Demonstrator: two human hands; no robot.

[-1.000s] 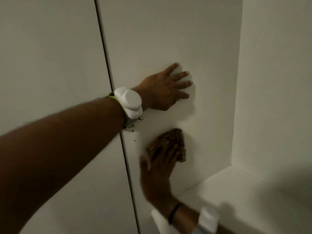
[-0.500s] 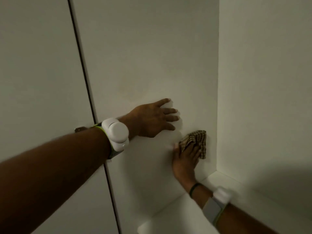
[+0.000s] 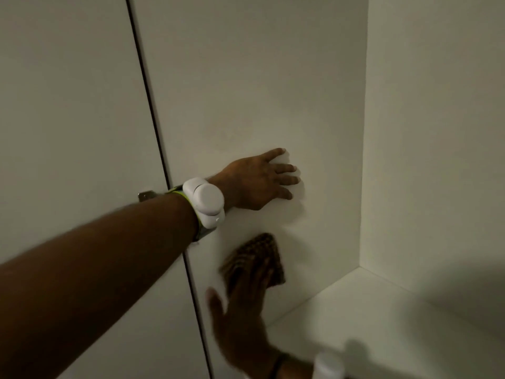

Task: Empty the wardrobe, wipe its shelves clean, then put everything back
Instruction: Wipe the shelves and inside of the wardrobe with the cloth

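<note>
I look into a white wardrobe compartment. My left hand (image 3: 259,180) lies flat with straight fingers against the left inner wall (image 3: 246,91). Below it my right hand (image 3: 243,310), blurred by motion, presses a brown checked cloth (image 3: 257,255) flat against the same wall with straight fingers. The white shelf (image 3: 382,310) at the lower right carries nothing that I can see.
The back wall (image 3: 437,132) of the compartment stands at the right. A dark vertical gap (image 3: 153,132) separates the wall from a white panel (image 3: 68,105) on the left, with a small metal hinge piece (image 3: 146,195) behind my left wrist.
My right hand slid the cloth down and to the left along the wall, away from the back corner. My left hand stayed flat on the wall.
</note>
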